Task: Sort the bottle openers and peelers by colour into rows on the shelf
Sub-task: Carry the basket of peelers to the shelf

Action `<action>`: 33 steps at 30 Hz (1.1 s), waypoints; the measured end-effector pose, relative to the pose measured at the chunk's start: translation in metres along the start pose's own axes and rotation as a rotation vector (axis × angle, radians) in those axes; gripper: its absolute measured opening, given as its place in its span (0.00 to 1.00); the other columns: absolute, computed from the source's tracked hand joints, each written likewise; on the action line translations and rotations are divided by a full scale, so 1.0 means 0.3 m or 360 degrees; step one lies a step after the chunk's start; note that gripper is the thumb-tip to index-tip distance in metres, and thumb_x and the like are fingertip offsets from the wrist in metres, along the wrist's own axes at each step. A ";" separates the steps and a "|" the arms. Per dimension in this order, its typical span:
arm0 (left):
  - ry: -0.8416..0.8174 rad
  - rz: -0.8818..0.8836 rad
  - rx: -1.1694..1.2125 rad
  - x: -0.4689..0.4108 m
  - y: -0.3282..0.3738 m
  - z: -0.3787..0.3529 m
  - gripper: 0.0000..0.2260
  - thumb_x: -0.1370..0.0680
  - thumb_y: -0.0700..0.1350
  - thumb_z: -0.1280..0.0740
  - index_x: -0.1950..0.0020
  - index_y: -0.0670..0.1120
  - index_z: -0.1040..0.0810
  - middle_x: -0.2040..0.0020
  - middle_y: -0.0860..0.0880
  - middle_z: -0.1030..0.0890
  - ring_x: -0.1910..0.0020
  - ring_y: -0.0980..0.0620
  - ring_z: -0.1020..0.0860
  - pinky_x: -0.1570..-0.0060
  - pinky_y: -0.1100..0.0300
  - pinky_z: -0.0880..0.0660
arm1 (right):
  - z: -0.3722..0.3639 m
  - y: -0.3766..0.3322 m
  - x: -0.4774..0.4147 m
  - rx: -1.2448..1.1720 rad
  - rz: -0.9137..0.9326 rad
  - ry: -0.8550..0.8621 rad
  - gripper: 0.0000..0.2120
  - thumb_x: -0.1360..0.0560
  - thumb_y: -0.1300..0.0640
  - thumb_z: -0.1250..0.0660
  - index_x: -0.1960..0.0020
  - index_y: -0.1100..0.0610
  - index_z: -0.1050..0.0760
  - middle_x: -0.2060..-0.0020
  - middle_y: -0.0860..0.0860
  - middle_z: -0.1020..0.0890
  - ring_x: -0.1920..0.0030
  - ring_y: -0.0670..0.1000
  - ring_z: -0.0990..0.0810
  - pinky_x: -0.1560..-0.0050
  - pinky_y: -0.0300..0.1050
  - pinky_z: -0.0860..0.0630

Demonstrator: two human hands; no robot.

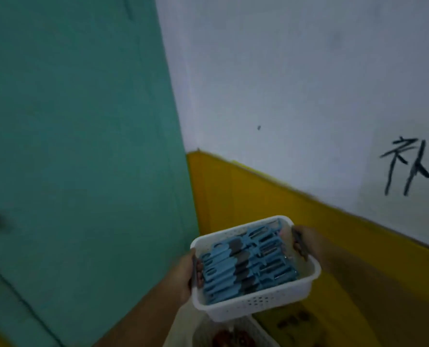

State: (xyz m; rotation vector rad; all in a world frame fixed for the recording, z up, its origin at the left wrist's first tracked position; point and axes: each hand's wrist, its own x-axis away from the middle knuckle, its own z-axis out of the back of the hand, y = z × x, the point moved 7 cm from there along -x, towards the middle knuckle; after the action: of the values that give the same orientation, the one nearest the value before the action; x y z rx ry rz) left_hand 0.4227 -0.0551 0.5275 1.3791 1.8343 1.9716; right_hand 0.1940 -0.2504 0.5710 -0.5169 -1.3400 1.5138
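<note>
Contents: blue plastic peelers and bottle openers with dark grey middle bands (pixel 246 265), packed side by side in a row, filling the tray floor.
Container: white perforated plastic basket (pixel 261 303), held in the air low in the view, tilted a little.
Left hand (pixel 183 279): at the basket's left end, fingers curled over the rim, thumb inside.
Right hand (pixel 302 244): at the far right end, fingers wrapped over the rim.
Below: second white basket (pixel 256 329), partly cut off, with blurred reddish items inside.
Surroundings: teal door (pixel 78 151) to the left; white wall (pixel 296 78) with a yellow lower band (pixel 246 196); black brush-written character (pixel 406 164) on the wall at right.
</note>
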 end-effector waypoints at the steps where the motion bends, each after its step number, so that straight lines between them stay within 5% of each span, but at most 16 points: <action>1: 0.0109 -0.0101 -0.0020 0.025 0.044 0.053 0.19 0.17 0.47 0.46 0.69 0.45 0.34 0.77 0.48 0.35 0.80 0.52 0.39 0.81 0.65 0.41 | -0.049 -0.040 0.017 -0.0016 0.0006 -0.0055 0.20 0.20 0.57 0.43 0.71 0.57 0.35 0.76 0.53 0.33 0.77 0.50 0.38 0.70 0.44 0.37; 9: 0.0914 -0.0343 0.0007 0.467 0.123 0.595 0.19 0.20 0.39 0.45 0.72 0.42 0.34 0.77 0.45 0.36 0.85 0.52 0.40 0.83 0.67 0.43 | -0.598 -0.311 0.215 -0.0033 0.0161 -0.0682 0.22 0.20 0.59 0.46 0.73 0.57 0.38 0.84 0.52 0.34 0.81 0.50 0.35 0.73 0.43 0.39; 13: 0.1294 -0.0299 0.0086 0.764 0.053 0.900 0.18 0.18 0.44 0.45 0.68 0.41 0.33 0.74 0.45 0.35 0.79 0.50 0.38 0.81 0.65 0.41 | -0.918 -0.357 0.473 -0.0019 0.0239 -0.1069 0.25 0.19 0.58 0.45 0.74 0.59 0.33 0.87 0.52 0.31 0.87 0.46 0.33 0.76 0.42 0.37; 18: 0.1732 -0.0187 0.0284 1.175 -0.072 1.285 0.17 0.19 0.47 0.41 0.65 0.40 0.30 0.71 0.45 0.31 0.74 0.49 0.34 0.75 0.62 0.37 | -1.292 -0.419 0.891 0.0089 0.0349 -0.1400 0.24 0.19 0.56 0.44 0.73 0.59 0.33 0.87 0.51 0.31 0.81 0.50 0.32 0.75 0.41 0.39; 26: 0.2136 -0.0220 0.0611 1.833 -0.308 1.809 0.10 0.20 0.46 0.38 0.49 0.38 0.26 0.65 0.44 0.27 0.70 0.51 0.31 0.71 0.61 0.31 | -1.850 -0.426 1.659 0.0377 0.0462 -0.1986 0.23 0.18 0.57 0.45 0.72 0.60 0.33 0.86 0.52 0.31 0.74 0.53 0.34 0.72 0.45 0.39; 29: 0.2255 -0.0216 0.0757 2.040 -0.408 1.985 0.08 0.20 0.45 0.39 0.52 0.39 0.27 0.67 0.45 0.28 0.72 0.51 0.31 0.63 0.61 0.25 | -2.048 -0.413 1.929 0.0490 0.0518 -0.2104 0.22 0.17 0.56 0.44 0.70 0.59 0.32 0.78 0.55 0.31 0.73 0.54 0.33 0.72 0.45 0.37; 33: 0.2421 -0.0223 0.0796 2.269 -0.495 2.199 0.11 0.20 0.44 0.39 0.60 0.39 0.27 0.67 0.44 0.28 0.72 0.50 0.31 0.74 0.61 0.34 | -2.291 -0.418 2.222 0.0563 0.0613 -0.2205 0.19 0.19 0.55 0.43 0.65 0.63 0.28 0.75 0.56 0.29 0.73 0.54 0.31 0.69 0.44 0.34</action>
State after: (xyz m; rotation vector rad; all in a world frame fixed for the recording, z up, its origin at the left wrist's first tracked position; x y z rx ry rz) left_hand 0.3948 0.8947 0.6609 -0.6824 2.8397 2.7876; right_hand 0.5440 0.6431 0.6777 0.7208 -1.9164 2.5243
